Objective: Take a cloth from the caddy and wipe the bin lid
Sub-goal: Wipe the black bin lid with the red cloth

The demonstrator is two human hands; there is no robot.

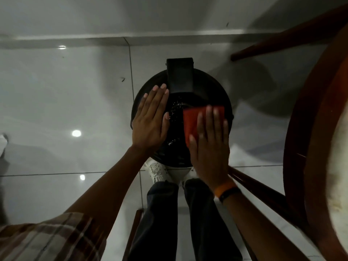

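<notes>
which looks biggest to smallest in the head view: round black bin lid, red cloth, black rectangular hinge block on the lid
1. Round black bin lid, clearly largest.
2 and 3. Black rectangular hinge block and red cloth: unsure, since the right hand hides part of the cloth.

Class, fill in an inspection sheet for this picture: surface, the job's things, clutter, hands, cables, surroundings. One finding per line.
Surface: glossy pale tiled floor with lamp reflections.
Job's things: round black bin lid, closed, with a black hinge block at its far edge; specks or droplets glint near the middle. Red cloth lies flat on the lid's right half. No caddy in view.
Clutter: small dark marks on the tiles.
Hands: left hand flat on the lid's left side, fingers spread; right hand pressing flat on the cloth, orange and black bands at the wrist.
Cables: nothing seen.
Surroundings: round wooden table at right; white shoe below the bin.
</notes>
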